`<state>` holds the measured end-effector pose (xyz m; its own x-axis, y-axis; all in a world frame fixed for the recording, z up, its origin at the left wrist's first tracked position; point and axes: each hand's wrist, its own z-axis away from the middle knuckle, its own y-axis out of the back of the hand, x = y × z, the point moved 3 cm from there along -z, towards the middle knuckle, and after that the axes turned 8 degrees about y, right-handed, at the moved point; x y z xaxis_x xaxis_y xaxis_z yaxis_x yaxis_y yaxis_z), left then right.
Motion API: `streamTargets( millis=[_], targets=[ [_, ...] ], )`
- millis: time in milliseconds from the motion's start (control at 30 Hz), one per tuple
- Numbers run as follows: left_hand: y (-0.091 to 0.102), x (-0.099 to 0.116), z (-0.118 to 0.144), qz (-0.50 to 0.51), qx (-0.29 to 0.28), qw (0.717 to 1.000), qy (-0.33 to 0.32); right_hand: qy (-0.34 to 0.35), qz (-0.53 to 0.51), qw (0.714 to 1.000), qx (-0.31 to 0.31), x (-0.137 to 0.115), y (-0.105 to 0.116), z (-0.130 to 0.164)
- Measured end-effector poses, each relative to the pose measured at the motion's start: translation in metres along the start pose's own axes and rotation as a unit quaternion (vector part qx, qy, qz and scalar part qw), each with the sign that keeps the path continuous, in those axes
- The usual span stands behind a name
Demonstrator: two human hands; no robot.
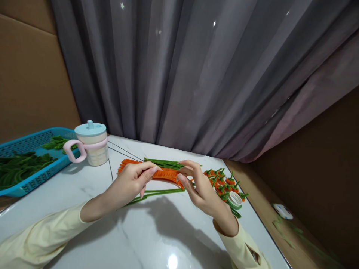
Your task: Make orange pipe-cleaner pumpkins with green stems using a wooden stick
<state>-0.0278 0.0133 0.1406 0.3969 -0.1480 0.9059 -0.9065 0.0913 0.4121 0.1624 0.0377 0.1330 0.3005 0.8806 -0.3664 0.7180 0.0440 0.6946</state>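
My left hand point(134, 181) pinches one end of a crimped orange pipe cleaner point(166, 174) between thumb and fingertips. At its other end my right hand point(198, 185) has thumb and fingers curled close around it. A bundle of straight orange pipe cleaners point(125, 164) lies on the table just behind and below my hands, partly hidden by them. Green pipe cleaners point(165, 163) lie in a bundle beyond it. A few loose green stems point(165, 192) rest nearer to me, partly under my left hand.
Several small orange pieces with green tops point(220, 181) cluster right of my right hand, beside a white ring point(235, 200). A lidded cup with a pink handle point(95, 147) and a blue basket point(60, 162) of green pieces stand left. A grey curtain point(179, 74) hangs behind the white table point(134, 239).
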Motion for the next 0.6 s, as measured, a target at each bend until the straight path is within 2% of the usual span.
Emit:
streamTargets(
  millis=[200,367,467,600],
  targets=[
    [-0.003,-0.003,0.002,-0.033,0.009,0.999,-0.028,0.029,0.149,0.987,0.055,-0.006,-0.006,-0.004],
    [-0.005,-0.003,0.003,-0.047,0.026,0.996,-0.071,0.125,0.249,0.955,0.100,-0.012,-0.015,-0.004],
    [-0.006,-0.004,0.004,-0.056,0.032,0.995,-0.078,0.148,0.266,0.946,0.113,-0.011,-0.019,-0.002],
    [-0.008,-0.005,0.004,-0.063,0.029,0.993,-0.090,0.160,0.248,0.948,0.120,-0.009,-0.021,-0.001]
  ],
)
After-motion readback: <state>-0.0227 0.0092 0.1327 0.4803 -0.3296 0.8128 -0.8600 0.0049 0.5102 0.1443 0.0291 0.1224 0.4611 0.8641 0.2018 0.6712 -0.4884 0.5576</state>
